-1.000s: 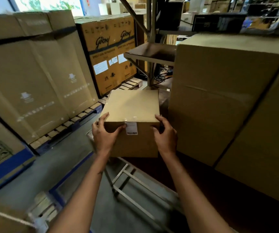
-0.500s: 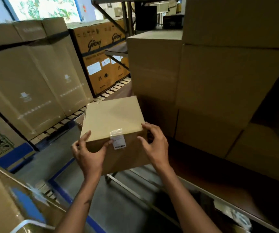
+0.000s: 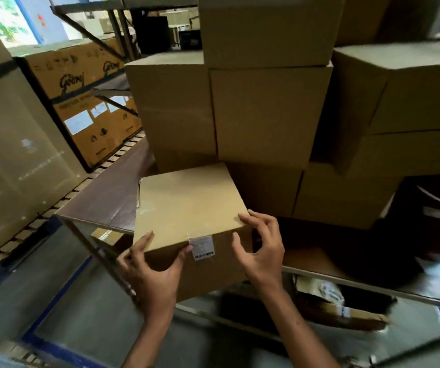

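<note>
The small box (image 3: 189,205) sits at the middle of the view, its far part over the dark shelf (image 3: 112,197) and its near part jutting out past the shelf's front edge above the floor (image 3: 88,322). At 12 o'clock its far edge lies close against the stacked boxes (image 3: 269,115), and more of that stack closes off 1 to 3 o'clock. Bare shelf lies open from 9 to 11 o'clock of the box, as far as the shelf's left corner. A printed carton (image 3: 80,102) stands well apart at 10 o'clock.

The left hand (image 3: 152,277) comes up from 6 o'clock and grips the near left corner, thumb across the front face toward the white label (image 3: 203,248), fingers (image 3: 142,243) curled round the left edge. The right hand (image 3: 264,256) pinches the near right corner: fingertips (image 3: 248,217) on the top, thumb on the front face, palm arched away from the cardboard. Both forearms rise from the bottom edge, narrowing toward the box.
</note>
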The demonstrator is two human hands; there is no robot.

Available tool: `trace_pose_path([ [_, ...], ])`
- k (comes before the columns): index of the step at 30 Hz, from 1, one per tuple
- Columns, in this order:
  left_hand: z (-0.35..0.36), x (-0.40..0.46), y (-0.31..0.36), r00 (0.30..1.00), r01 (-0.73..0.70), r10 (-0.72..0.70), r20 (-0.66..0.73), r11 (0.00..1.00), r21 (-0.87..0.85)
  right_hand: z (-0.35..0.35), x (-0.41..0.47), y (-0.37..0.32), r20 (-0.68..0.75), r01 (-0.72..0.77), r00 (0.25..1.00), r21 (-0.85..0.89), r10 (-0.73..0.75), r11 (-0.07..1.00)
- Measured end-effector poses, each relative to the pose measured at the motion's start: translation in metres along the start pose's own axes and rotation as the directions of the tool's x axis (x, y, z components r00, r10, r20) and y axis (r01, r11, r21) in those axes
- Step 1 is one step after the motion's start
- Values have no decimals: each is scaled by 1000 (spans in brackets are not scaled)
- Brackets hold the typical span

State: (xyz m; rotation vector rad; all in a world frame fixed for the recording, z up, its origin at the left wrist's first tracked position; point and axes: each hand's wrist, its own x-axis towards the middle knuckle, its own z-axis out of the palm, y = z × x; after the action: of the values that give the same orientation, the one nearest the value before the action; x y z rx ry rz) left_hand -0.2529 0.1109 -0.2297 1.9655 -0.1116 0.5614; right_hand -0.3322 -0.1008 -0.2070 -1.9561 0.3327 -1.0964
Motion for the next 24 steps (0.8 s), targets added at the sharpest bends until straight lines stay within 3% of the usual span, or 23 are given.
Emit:
trace_pose_path([
  [8,19,-36,19,977,-128,147,153,983,-129,-52,-47,-5,-252,-34,968,-129,0,991],
  [16,51,-56,54,912,-150,237,335,953,-263,-104,-71,-3,-427,-125,904,-215,22,969],
  [24,85,-64,74,885,-171,254,390,957,-235,-136,-58,7,-401,-190,913,-265,72,945],
])
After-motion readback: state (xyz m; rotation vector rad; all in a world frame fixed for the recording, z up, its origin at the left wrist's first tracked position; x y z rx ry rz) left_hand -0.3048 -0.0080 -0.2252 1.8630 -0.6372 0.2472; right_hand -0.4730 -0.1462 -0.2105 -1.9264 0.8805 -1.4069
